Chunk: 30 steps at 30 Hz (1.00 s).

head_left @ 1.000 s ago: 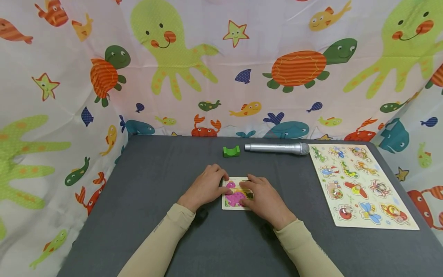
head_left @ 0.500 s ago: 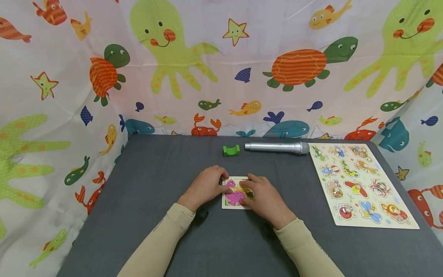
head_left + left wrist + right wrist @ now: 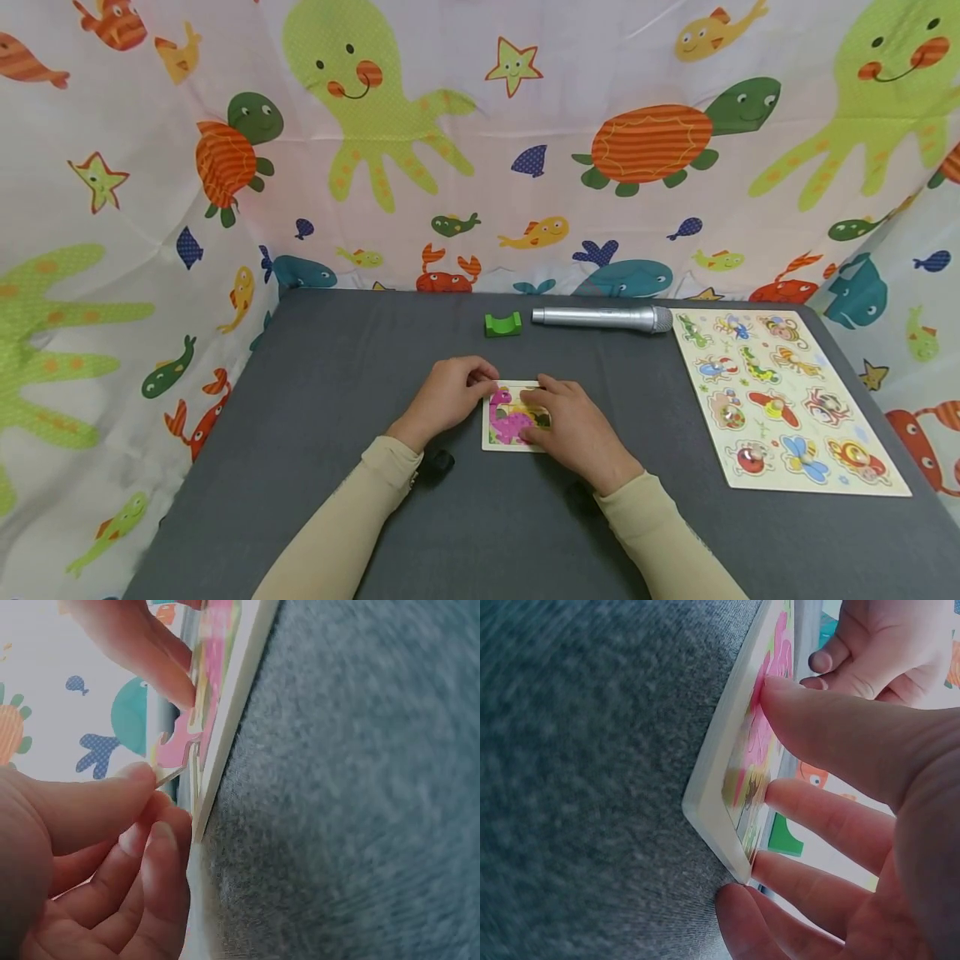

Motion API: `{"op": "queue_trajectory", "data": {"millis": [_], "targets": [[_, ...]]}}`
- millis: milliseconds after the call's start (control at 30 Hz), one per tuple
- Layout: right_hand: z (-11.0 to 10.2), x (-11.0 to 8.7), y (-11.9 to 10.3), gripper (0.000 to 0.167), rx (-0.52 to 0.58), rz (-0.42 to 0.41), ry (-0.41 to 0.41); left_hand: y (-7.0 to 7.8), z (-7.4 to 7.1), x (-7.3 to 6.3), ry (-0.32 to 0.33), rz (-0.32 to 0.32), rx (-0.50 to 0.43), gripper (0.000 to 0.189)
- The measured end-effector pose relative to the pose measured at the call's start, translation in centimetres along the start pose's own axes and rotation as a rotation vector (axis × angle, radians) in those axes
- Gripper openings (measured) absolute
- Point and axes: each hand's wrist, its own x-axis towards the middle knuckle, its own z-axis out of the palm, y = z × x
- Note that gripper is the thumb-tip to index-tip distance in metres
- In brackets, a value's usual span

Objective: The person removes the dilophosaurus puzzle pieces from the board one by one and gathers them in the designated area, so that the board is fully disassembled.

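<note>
A small square jigsaw puzzle (image 3: 512, 427) showing a pink dinosaur lies on the grey table in its pale frame. At its upper left, my left hand (image 3: 444, 400) pinches a puzzle piece (image 3: 175, 746) between thumb and forefinger. In the left wrist view this pink piece tilts up out of the frame, its inner end still at the neighbouring pieces. My right hand (image 3: 585, 429) rests on the puzzle's right side. Its thumb and two fairly straight fingers touch the picture (image 3: 759, 739), while the other fingertips lie past the frame's corner.
Behind the puzzle sit a green curved block (image 3: 502, 326) and a silver microphone (image 3: 600, 318). A large animal peg board (image 3: 817, 467) lies at the right. A sea-animal curtain (image 3: 465, 150) hangs along the table's back and sides.
My left thumb has drawn back toward the puzzle's upper left edge, and the piece there is now tilted up in my pinch. My right hand has stayed in place.
</note>
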Motion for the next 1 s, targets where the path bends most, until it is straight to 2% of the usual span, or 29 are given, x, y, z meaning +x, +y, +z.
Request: {"op": "queue_trajectory", "data": {"millis": [200, 467, 567, 700, 767, 900, 1000], "targets": [[-0.2, 0.1, -0.2, 0.059, -0.004, -0.012, -0.001, -0.3, -0.3, 0.0, -0.040, -0.010, -0.030, 0.015], [-0.5, 0.3, -0.3, 0.059, -0.007, -0.012, -0.009, -0.3, -0.9, 0.0, -0.049, -0.024, -0.093, 0.013], [-0.5, 0.4, -0.4, 0.059, -0.010, -0.007, -0.011, -0.4, -1.5, 0.0, -0.053, -0.035, -0.122, 0.012], [-0.4, 0.3, -0.5, 0.058, -0.007, -0.005, -0.007, -1.2, -3.5, -0.2, -0.039, -0.087, -0.169, 0.012], [-0.3, 0.2, -0.5, 0.057, -0.003, -0.012, -0.006, -2.1, -4.8, -0.5, -0.025, -0.122, -0.190, 0.012], [-0.1, 0.1, -0.4, 0.055, -0.001, -0.020, 0.003, -4.8, -7.5, -1.4, -0.008, -0.174, -0.216, 0.015], [0.0, 0.0, -0.3, 0.054, -0.003, -0.017, 0.010, -7.0, -9.5, -2.3, -0.001, -0.219, -0.202, 0.019]]}}
